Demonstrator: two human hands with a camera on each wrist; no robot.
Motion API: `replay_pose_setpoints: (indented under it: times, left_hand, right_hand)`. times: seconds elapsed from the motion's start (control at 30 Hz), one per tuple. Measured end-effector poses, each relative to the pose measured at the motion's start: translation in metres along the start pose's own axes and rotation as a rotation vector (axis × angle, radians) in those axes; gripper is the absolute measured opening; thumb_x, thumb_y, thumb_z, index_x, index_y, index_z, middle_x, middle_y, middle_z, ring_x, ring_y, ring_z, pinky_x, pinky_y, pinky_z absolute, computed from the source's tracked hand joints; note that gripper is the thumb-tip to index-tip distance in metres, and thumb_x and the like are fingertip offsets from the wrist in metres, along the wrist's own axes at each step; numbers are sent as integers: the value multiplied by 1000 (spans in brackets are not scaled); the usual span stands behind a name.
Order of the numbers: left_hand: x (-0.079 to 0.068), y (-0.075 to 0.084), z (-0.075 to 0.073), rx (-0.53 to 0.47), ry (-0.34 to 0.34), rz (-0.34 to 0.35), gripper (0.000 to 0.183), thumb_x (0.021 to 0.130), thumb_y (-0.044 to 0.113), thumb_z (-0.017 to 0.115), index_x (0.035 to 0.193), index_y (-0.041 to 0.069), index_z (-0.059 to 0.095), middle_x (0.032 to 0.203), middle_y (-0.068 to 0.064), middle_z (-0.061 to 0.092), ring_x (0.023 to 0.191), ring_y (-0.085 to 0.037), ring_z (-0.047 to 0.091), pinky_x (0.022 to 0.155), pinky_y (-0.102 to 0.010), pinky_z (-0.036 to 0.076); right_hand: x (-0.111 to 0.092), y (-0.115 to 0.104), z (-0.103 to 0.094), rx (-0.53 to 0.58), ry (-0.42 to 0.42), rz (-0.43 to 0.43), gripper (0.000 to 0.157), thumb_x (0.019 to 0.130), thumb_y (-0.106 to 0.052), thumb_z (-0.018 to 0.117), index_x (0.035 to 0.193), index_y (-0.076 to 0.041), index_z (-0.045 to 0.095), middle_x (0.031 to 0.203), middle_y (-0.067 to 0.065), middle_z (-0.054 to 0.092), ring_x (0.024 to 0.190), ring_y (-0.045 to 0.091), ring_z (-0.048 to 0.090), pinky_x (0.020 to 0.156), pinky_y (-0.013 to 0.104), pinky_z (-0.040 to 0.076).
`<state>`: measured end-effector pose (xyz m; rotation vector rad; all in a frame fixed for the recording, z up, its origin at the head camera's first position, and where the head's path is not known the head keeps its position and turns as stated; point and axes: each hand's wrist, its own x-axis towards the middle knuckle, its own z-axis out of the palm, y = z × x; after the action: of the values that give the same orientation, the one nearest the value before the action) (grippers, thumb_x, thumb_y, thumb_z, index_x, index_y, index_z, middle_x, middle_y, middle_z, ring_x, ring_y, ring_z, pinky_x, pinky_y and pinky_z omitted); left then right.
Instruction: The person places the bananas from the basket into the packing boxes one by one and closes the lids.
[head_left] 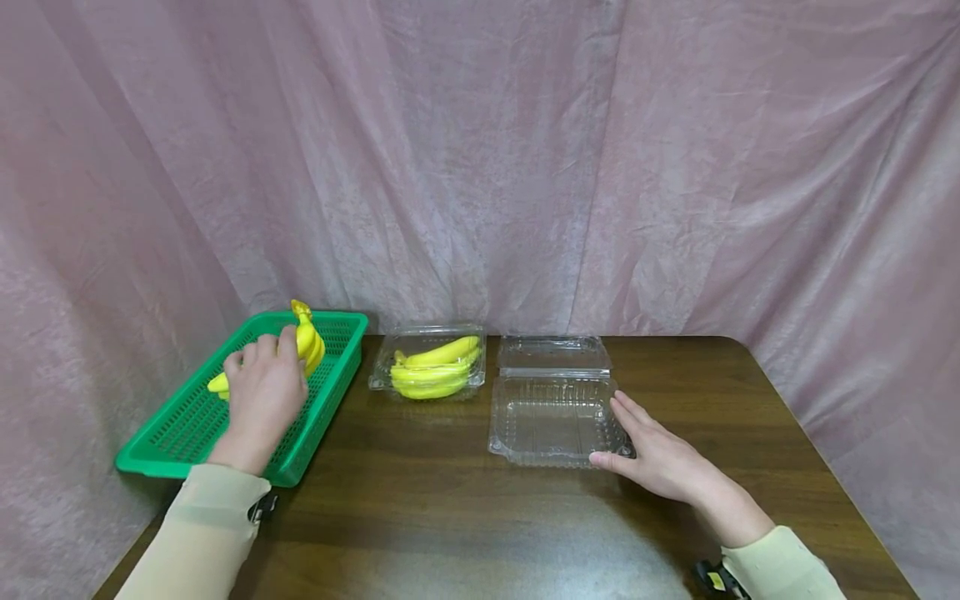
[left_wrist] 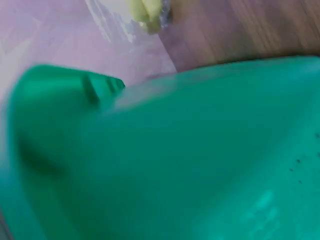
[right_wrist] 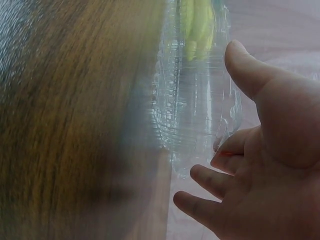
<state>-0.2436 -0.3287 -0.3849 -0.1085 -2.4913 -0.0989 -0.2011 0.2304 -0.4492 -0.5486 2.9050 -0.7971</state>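
Left hand (head_left: 264,379) is over in the green plastic basket (head_left: 330,400) at the left of the frame, fingers curled over a yellow banana bunch (head_left: 309,343) and gripping it from above. The bunch's stem pokes up past the far rim, and one banana tip sticks out to the left of the hand (the left wrist view is mostly green blur, so the head view is doing the work here).

Right hand (head_left: 660,454) is well apart from it, right of centre, fingers straight and thumb spread, by the right edge of an open clear plastic clamshell (head_left: 551,425). Can't tell how firmly it's touching. The lid (head_left: 553,354) is folded back toward the curtain (head_left: 480,167).

Just left of that, mid-frame, there's a second clamshell (head_left: 382,382) with another bunch (head_left: 431,377) inside. Both clamshells sit on a dark wood table (head_left: 405,517).
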Motion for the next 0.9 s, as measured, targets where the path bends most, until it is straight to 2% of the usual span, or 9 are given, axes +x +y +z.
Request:
replay_pose_setpoints:
  times: [0.23, 0.4, 0.6, 0.9]
  left_hand:
    - [7, 23, -2, -10, 49, -8, 46, 107, 17, 72, 144, -4, 55, 116, -33, 61, 101, -55, 56, 97, -74, 35]
    - [8, 37, 2, -2, 117, 35, 42, 107, 23, 76, 135, -2, 59, 110, -30, 62, 95, -53, 58, 92, -72, 39]
    - [10, 57, 8, -7, 154, 67, 42, 105, 24, 79, 134, -1, 61, 110, -28, 63, 96, -52, 59, 94, -70, 41]
    - [13, 93, 17, -53, 138, 85, 43, 104, 28, 81, 133, 1, 64, 109, -24, 65, 97, -49, 60, 93, -67, 43]
  right_hand:
    - [0, 0, 0, 8, -8, 1, 109, 102, -66, 71, 171, 8, 27, 180, 24, 20, 156, 53, 38, 117, 73, 39]
    - [0, 0, 0, 13, -11, 1, 112, 101, -69, 70, 171, 8, 28, 180, 24, 20, 156, 53, 38, 117, 73, 39]
    - [1, 1, 1, 15, -17, 2, 112, 101, -70, 69, 171, 7, 27, 181, 24, 19, 157, 53, 36, 117, 73, 38]
    - [1, 0, 0, 14, -17, 3, 110, 102, -66, 70, 171, 7, 27, 181, 24, 19, 157, 53, 36, 117, 74, 38]
